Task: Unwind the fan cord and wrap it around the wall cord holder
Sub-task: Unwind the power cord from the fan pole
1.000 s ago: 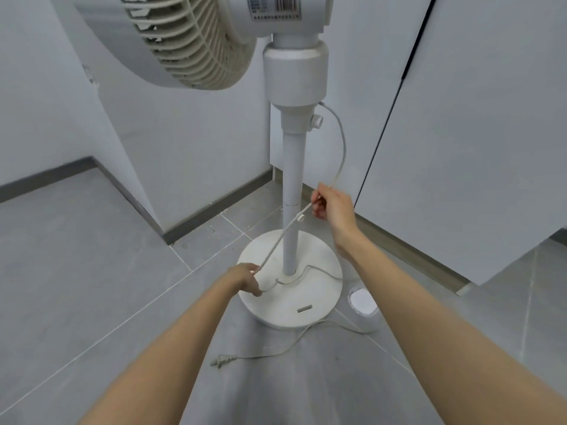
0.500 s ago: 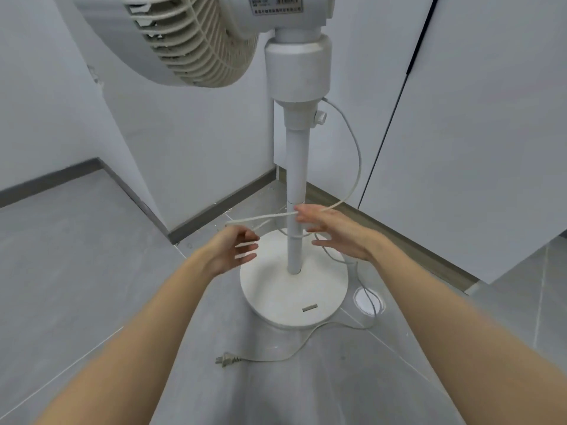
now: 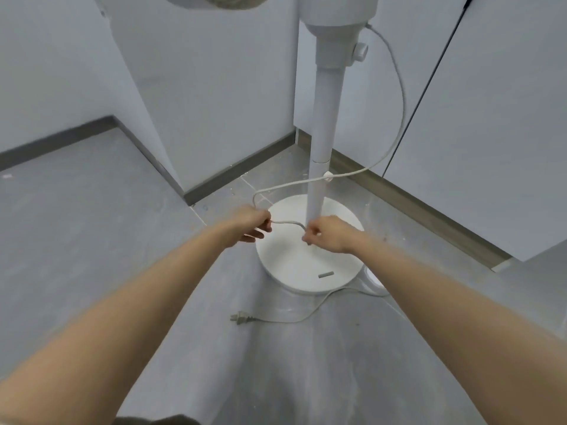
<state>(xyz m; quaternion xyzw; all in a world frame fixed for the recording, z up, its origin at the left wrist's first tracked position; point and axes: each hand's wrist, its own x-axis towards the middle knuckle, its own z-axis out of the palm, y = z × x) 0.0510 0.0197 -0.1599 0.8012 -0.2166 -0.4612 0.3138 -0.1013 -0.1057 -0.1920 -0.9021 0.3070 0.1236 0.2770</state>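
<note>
A white pedestal fan stands in a corner, its pole rising from a round white base. The white fan cord leaves the motor housing, arcs down on the right, crosses in front of the pole and loops left. My left hand grips the cord left of the base. My right hand pinches the same cord near the foot of the pole. A short stretch of cord sags between both hands. The plug lies on the floor in front of the base. No wall cord holder is in view.
Grey tiled floor with dark skirting runs along white walls. A white wall corner juts out at left. A small round white object lies on the floor right of the base. The fan head hangs overhead at the top edge.
Both hands dropped from mid-pole height to just above the base and closed on the cord. The view tilted downward, so the fan head is mostly out of frame.
</note>
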